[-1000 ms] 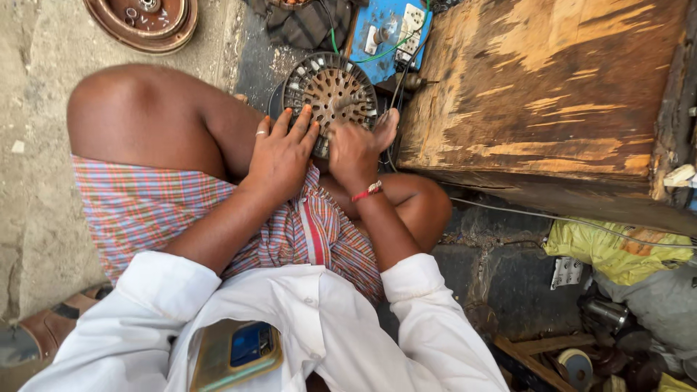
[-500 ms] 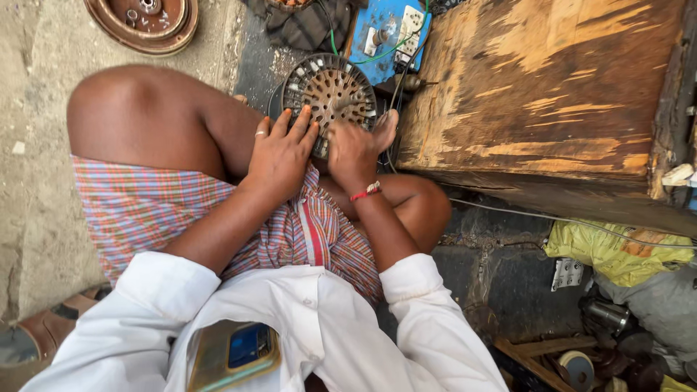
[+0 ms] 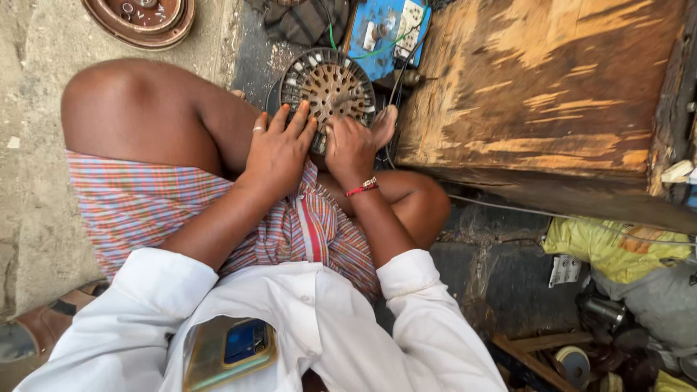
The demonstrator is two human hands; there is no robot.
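A round dark metal disc with many slots and holes [image 3: 330, 86] lies on the ground between my feet. My left hand [image 3: 279, 149] rests flat on its near left rim, a ring on one finger. My right hand [image 3: 350, 147], with a red thread band at the wrist, presses on the near right part of the disc, fingers curled; whether it pinches a small part is hidden. I sit cross-legged in a checked cloth and white shirt.
A blue board with sockets and wires [image 3: 388, 33] lies just beyond the disc. A worn wooden slab [image 3: 552, 87] fills the right. A rusty round part [image 3: 141, 18] sits top left. Yellow cloth [image 3: 617, 250] and clutter lie at lower right. A phone [image 3: 232, 352] sits in my shirt pocket.
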